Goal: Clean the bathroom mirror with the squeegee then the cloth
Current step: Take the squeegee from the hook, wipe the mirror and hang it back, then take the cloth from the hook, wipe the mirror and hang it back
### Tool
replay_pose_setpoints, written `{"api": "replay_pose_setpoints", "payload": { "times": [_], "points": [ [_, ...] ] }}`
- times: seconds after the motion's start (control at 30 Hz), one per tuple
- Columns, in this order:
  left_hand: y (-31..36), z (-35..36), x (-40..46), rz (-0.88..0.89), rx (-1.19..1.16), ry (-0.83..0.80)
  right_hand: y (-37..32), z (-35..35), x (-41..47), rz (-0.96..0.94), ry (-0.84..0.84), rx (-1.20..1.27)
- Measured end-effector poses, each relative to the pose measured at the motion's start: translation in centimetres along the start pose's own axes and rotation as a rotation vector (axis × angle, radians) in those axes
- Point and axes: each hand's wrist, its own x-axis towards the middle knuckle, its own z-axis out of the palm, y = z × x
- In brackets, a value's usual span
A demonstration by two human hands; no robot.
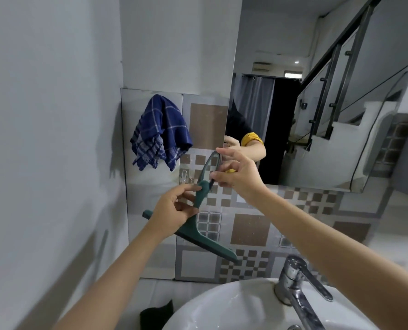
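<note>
While both hands grip it, green squeegee (198, 225), no readable writing.

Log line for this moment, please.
left hand holds squeegee | right hand grips its handle loop | cloth hanging | mirror untouched

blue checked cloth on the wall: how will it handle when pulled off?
Cloth hangs in loose folds, bunched at the top, so probably floppy and light. It should come off with one hand, corners trailing. Both hands are on the squeegee now.
</note>
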Motion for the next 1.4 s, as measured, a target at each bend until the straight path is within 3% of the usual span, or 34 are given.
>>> {"api": "replay_pose_setpoints", "payload": {
  "times": [0.43,0.83,0.97,1.17,1.4],
  "points": [
    [-5.3,-0.9,-1.0,-0.113,0.053,0.171,3.7,5.8,3.6,0.041,-0.092,-0.194],
    [-8.6,-0.5,-1.8,-0.154,0.098,0.066,5.9,6.9,2.8,0.071,-0.112,-0.307],
    [-7.1,-1.0,-1.5,-0.114,0.134,0.159,3.9,6.7,3.4,-0.021,0.004,-0.356],
    [-0.8,-1.6,-0.1,0.030,-0.128,0.386,-1.6,6.6,5.5,-0.366,0.321,-0.252],
    [4.1,-2.5,3.6,0.040,-0.203,0.338,-7.3,7.2,9.6,-0.324,0.217,-0.335]
  ]
}}
